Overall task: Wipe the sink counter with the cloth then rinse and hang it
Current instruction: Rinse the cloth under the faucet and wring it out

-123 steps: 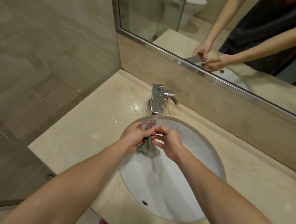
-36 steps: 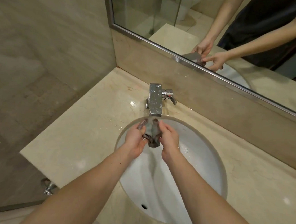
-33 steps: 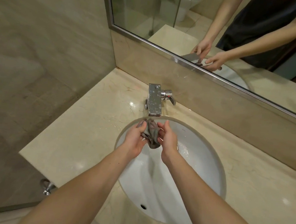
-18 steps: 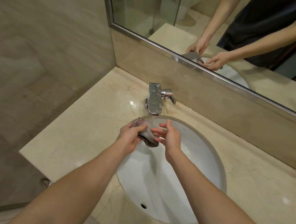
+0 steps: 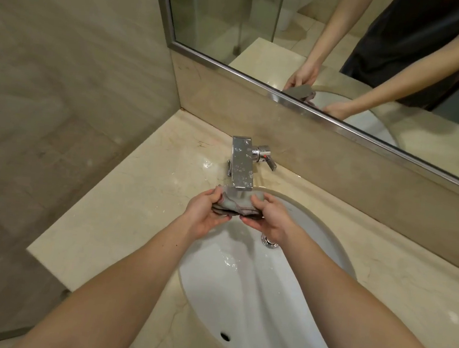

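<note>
A small wet grey cloth [image 5: 236, 206] is stretched between both hands right under the spout of the chrome faucet [image 5: 241, 166], over the back of the white oval sink [image 5: 252, 302]. My left hand [image 5: 205, 213] grips its left end. My right hand [image 5: 267, 219] grips its right end. Water runs down the basin below the cloth. The beige marble counter [image 5: 123, 219] around the sink looks wet near the faucet.
The faucet lever [image 5: 266, 159] sticks out to the right of the spout. The drain [image 5: 269, 242] sits just beyond my right wrist. A mirror [image 5: 318, 56] lines the back wall, and a glass partition [image 5: 47, 100] stands left of the counter.
The cloth was bunched between my hands a second ago. Now both hands have drawn apart and hold it spread out directly under the spout.
</note>
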